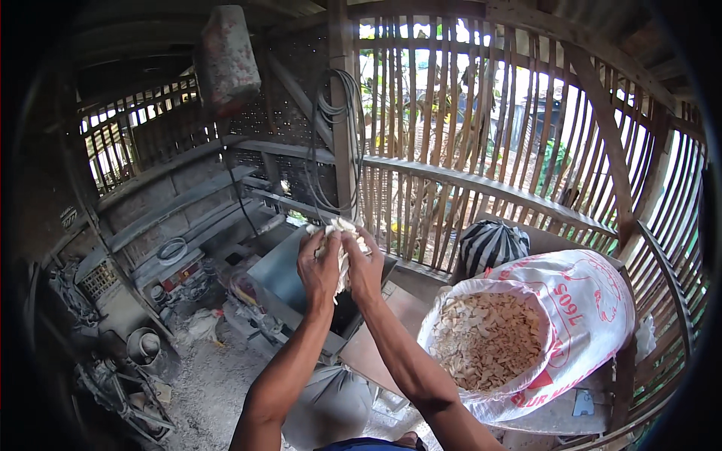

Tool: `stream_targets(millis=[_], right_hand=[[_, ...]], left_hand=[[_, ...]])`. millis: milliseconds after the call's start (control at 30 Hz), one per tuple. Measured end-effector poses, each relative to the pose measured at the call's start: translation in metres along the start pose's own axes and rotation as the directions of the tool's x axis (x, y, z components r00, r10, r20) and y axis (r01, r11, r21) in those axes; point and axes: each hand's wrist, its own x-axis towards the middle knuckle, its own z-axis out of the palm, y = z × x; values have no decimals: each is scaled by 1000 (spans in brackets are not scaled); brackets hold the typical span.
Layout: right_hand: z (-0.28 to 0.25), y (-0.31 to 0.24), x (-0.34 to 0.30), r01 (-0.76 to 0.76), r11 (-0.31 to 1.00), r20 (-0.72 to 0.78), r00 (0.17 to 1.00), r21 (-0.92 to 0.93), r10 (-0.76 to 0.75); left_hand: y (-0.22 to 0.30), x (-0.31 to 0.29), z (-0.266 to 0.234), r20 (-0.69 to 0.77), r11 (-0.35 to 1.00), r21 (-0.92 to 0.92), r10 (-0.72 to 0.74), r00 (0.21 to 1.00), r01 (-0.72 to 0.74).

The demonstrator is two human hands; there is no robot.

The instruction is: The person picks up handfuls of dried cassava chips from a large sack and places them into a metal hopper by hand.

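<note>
My left hand point(319, 264) and my right hand point(364, 267) are cupped together around a heap of pale dried chips point(340, 227). Some pieces show between the two palms and below them. Both hands are raised over a grey metal hopper point(284, 255), whose dark opening lies partly behind my forearms. To the right, a large white woven sack point(590, 301) with red print leans over with its mouth toward me. Similar dried chips point(489, 340) fill its opening.
Behind the big sack sits a black-and-white striped bundle point(492, 246). A greyish sack point(329, 406) stands below my forearms. Coiled cable point(336, 109) hangs on a post. Machinery point(180, 282) and a bucket point(147, 349) occupy the dusty left side. Wooden slats point(459, 113) wall the back.
</note>
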Motion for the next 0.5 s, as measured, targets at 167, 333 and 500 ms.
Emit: stream_targets(millis=[167, 333, 500], right_hand=[[1, 25, 2, -134, 975, 60, 987, -179, 147], [-9, 35, 6, -111, 992, 124, 985, -61, 118], [-7, 35, 5, -143, 981, 162, 973, -132, 164]], left_hand=[[-27, 6, -23, 38, 986, 57, -157, 987, 155], [-28, 3, -27, 122, 972, 32, -235, 964, 233], [-27, 1, -35, 149, 983, 6, -180, 972, 181]])
